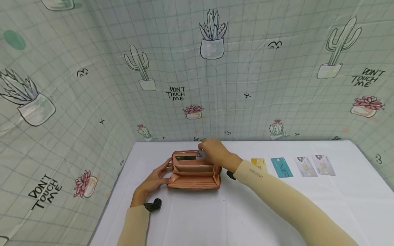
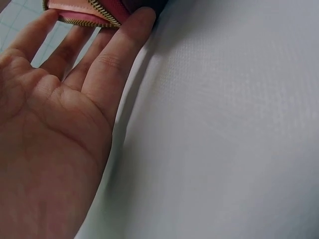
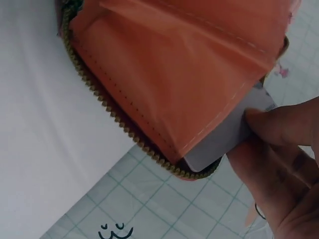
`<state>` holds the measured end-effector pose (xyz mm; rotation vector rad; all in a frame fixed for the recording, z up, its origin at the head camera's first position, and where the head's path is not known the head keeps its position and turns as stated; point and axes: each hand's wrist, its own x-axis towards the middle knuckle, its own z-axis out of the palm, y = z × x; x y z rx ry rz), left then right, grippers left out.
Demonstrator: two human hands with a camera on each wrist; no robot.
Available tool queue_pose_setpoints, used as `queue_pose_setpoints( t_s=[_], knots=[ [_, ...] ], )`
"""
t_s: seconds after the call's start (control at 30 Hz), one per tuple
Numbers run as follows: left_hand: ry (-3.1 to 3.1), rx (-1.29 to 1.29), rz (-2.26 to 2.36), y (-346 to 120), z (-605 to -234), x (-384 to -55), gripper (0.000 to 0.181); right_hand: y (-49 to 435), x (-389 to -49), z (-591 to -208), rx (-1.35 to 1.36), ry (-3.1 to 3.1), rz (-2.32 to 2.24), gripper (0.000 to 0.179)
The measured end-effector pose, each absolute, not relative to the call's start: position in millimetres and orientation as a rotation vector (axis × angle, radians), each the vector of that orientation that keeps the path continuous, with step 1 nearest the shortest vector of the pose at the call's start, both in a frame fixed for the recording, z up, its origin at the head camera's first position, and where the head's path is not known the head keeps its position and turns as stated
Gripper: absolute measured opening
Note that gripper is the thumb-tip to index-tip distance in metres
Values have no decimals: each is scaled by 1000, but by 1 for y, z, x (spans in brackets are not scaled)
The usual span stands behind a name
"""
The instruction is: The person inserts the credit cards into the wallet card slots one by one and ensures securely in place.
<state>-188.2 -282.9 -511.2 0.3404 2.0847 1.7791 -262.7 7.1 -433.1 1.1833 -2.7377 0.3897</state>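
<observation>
An orange zip-around wallet [image 1: 194, 185] stands spread wide on the white table, showing its inner pockets. At its left end, my left hand [image 1: 155, 179] holds the edge, thumb near the front corner and fingers along the side. My right hand [image 1: 217, 150] is over the back right part of the wallet. Between thumb and fingers it pinches a grey card [image 3: 219, 142], partly tucked behind the orange lining beside the brass zipper [image 3: 117, 117]. A dark card [image 1: 185, 158] shows in the back panel, left of the grey one.
Right of the wallet lie a yellow card [image 1: 258, 161], partly covered by the right sleeve, a teal VIP card [image 1: 281, 167] and two silver cards [image 1: 306, 167]. A cactus-print cloth [image 1: 246, 75] hangs behind the table and along its left side.
</observation>
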Motion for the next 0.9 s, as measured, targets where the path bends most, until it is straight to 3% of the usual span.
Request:
queue_pose_setpoints(
  t_s=[0.37, 0.6, 0.9],
  knots=[
    [2134, 339, 1759, -282, -512, -191, 89, 9, -273, -439, 1467, -2716, 375, 13],
    [2105, 300, 1775, -280, -512, -190, 88, 28, -272, -449, 1299, -2791, 733, 21],
    [2071, 293, 1787, -278, -501, -187, 89, 37, -262, -452, 1162, -2766, 731, 27]
  ],
)
